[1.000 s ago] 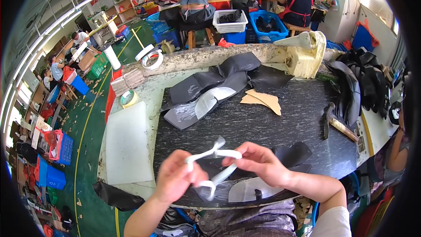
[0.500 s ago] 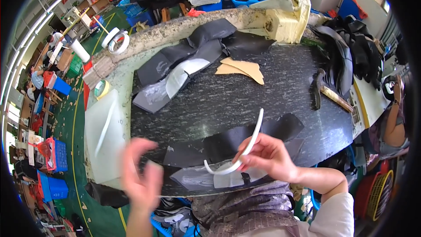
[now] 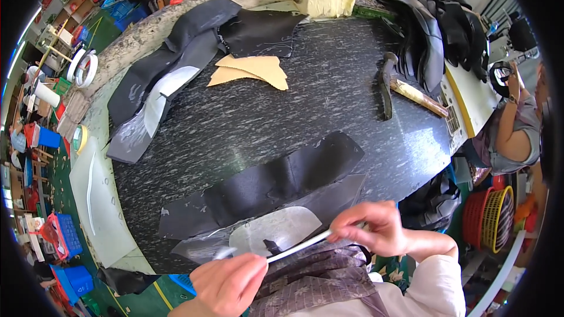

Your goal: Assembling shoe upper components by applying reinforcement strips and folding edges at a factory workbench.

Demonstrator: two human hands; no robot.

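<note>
A thin white flexible strip (image 3: 298, 248) is stretched between my hands at the near edge of the table. The fingers of my left hand (image 3: 230, 285) are closed on its left part, and a short blurred end sticks up past them. My right hand (image 3: 376, 230) pinches the other end between thumb and fingers. Just beyond the strip lies a grey shoe-upper-like piece with a pale rounded patch (image 3: 279, 228). Against its far side rests a black leather-like piece (image 3: 282, 170).
Further off lie black and grey pieces (image 3: 161, 76), tan cut-outs (image 3: 249, 70) and a hammer (image 3: 414, 97). A translucent white sheet (image 3: 100, 199) bearing another white strip sits left. Dark pieces (image 3: 420, 35) are heaped at the far right. A person (image 3: 514, 129) sits at right.
My left hand, free and moving before, has come over and taken hold of the strip. The strip went from curved to nearly straight and is nearer me. The view has shifted.
</note>
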